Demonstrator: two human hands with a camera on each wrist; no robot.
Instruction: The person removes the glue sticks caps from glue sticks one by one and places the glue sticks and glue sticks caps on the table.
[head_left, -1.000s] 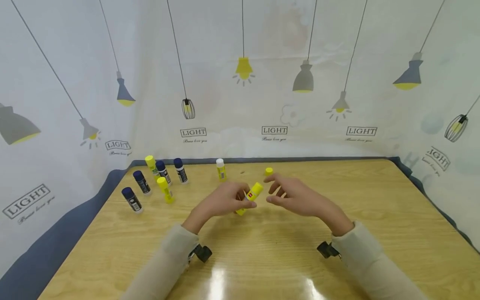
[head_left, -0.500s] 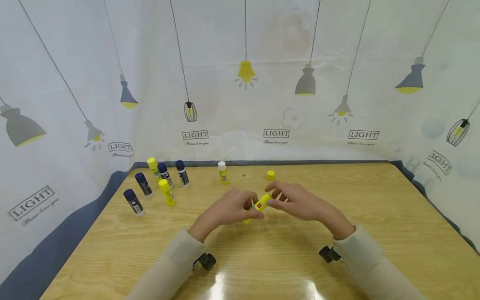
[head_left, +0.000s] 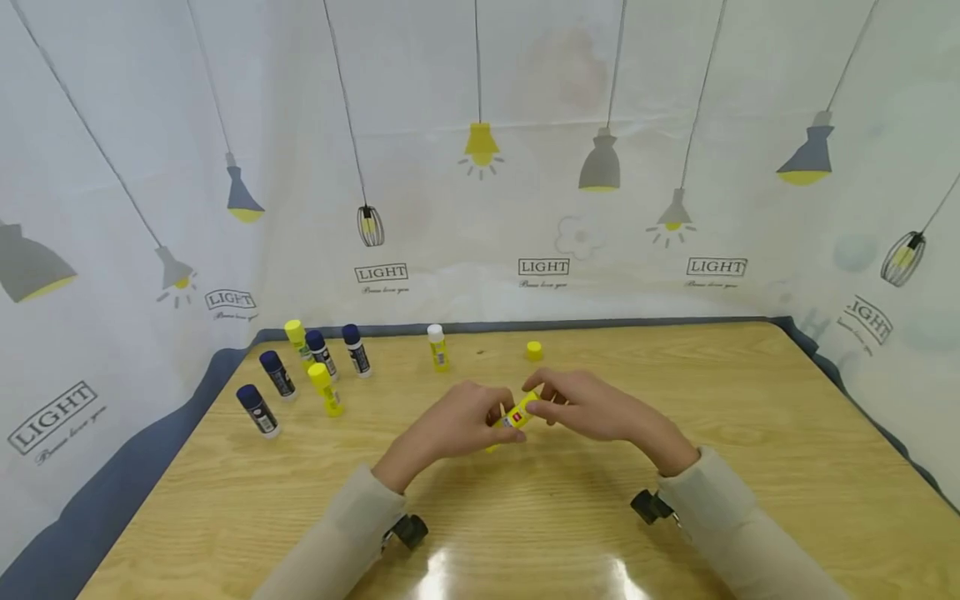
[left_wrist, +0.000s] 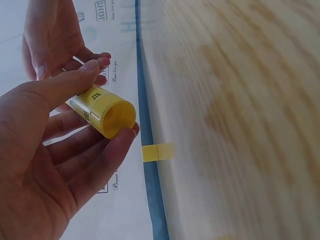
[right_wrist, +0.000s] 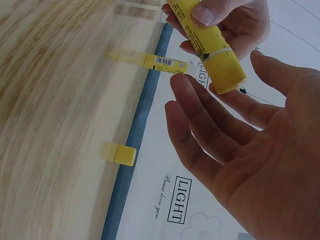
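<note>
A yellow glue stick [head_left: 516, 416] is tilted above the table, held by my left hand [head_left: 465, 419] between thumb and fingers. The left wrist view shows the hollow bottom end of the glue stick [left_wrist: 100, 110] facing the camera. At the other end, my right hand [head_left: 588, 407] is around the yellow cap [right_wrist: 225, 71] with loosely bent fingers. In the right wrist view its thumb stands a little off the cap, and a fingertip lies behind it. A thin pale line shows between cap and barrel.
A separate yellow cap [head_left: 534, 351] sits on the wooden table [head_left: 675, 517] beyond the hands. A white-capped glue stick [head_left: 438, 348] stands at the back. Several navy-capped glue sticks [head_left: 258, 410] and two yellow-capped glue sticks [head_left: 325, 389] stand at the left. A printed curtain surrounds the table.
My left hand has moved slightly right and nearer to me with the glue stick. My right hand, apart from it a second ago, has come to its cap end.
</note>
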